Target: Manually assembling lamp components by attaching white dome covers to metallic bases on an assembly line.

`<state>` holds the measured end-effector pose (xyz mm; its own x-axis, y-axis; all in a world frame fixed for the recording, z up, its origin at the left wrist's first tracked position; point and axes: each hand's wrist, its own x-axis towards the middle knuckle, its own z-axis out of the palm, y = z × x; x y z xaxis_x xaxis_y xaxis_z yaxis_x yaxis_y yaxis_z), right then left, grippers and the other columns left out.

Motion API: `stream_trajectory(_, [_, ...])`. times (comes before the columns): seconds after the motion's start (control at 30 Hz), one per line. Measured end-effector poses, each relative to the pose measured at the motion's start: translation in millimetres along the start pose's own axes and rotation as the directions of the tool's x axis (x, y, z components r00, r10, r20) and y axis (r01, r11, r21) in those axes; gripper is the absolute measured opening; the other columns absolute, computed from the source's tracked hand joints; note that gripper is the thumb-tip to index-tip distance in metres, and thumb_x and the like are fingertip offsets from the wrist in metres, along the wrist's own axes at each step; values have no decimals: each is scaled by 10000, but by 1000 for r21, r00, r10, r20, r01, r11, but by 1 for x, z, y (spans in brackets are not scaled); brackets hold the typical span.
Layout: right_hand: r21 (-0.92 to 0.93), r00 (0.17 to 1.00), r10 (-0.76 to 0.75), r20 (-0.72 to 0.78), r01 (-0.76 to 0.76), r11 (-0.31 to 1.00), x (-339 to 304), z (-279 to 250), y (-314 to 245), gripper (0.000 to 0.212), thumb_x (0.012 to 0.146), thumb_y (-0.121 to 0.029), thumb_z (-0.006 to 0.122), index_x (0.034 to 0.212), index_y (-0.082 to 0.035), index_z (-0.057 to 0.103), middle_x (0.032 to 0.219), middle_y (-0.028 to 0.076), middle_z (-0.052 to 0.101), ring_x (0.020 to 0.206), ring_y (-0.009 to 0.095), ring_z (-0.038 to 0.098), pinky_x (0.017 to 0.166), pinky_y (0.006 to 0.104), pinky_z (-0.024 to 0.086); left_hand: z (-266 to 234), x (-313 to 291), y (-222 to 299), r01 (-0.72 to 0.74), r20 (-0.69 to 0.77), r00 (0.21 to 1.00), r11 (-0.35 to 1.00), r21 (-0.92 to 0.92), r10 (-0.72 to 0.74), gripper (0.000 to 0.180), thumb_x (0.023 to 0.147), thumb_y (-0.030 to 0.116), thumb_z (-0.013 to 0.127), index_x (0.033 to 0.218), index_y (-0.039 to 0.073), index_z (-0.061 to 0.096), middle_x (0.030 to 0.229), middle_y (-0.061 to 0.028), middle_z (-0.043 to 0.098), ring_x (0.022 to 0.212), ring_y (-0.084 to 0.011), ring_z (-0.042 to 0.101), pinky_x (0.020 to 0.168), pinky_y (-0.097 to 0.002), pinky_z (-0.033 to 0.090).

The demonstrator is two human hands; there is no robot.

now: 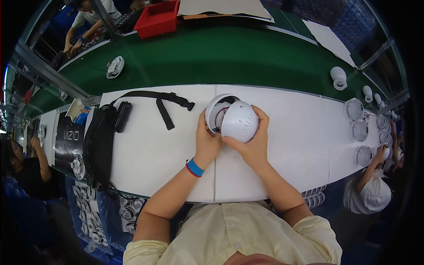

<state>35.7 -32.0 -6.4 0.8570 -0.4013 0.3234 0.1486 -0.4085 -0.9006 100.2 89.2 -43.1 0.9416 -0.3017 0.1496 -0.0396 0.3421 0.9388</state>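
Note:
Over the middle of the white work surface I hold two halves of a round white housing. My left hand (206, 140) is closed round the open white shell (213, 110), where a dark reddish wire and inner parts show. My right hand (258, 141) grips the domed white cover (242, 121), which has small slots and holes. The cover leans against the shell's right side, tilted, with a gap between them at the upper left. Some fingertips are hidden behind the pieces.
A black waist bag (100, 141) with a strap (165, 110) lies at left. Beyond runs a green conveyor (212, 55) carrying a white assembly (115, 67) and a white fixture (338, 78). Clear round covers (358, 131) stand at right. A red bin (157, 20) sits at the back; co-workers are on both sides.

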Motion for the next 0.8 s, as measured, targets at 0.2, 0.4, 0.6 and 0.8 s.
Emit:
stream_trajectory(0.2, [-36,999,-18,-34,17,999,2,4,0,927,661,-191,843,1391,-34,292,1309,182,420,1206,277,480,1002,389,442,-5,-5,-10,-35,59,998,973,230,22,715,771,-148,632,1404,23,347,1362,-136,448,1278,-256,466,1033,-350,428])
stream_trajectory(0.4, [317,988,118,101,-144,938,5,-7,-4,781,801,-213,727,1412,5,293,1363,204,372,1258,331,406,1040,432,366,-11,-6,18,128,398,914,986,-104,-77,625,955,151,548,1500,73,255,1403,-135,412,1298,-249,439,1065,-370,387])
stream_trajectory(0.6, [42,967,-254,32,253,967,-14,17,13,761,816,-209,699,1424,7,294,1371,219,364,1273,343,380,1070,438,317,3,-9,39,350,196,936,813,-465,-291,668,1015,550,223,1495,92,299,1355,-96,482,1253,-235,479,1056,-366,390])
stream_trajectory(0.8, [45,986,-102,132,97,994,-3,13,10,727,860,-265,684,1420,4,306,1354,216,386,1255,327,408,1056,410,338,1,1,37,464,177,877,692,-553,-446,635,1006,539,261,1432,87,392,1372,-105,484,1242,-261,499,1052,-425,402])
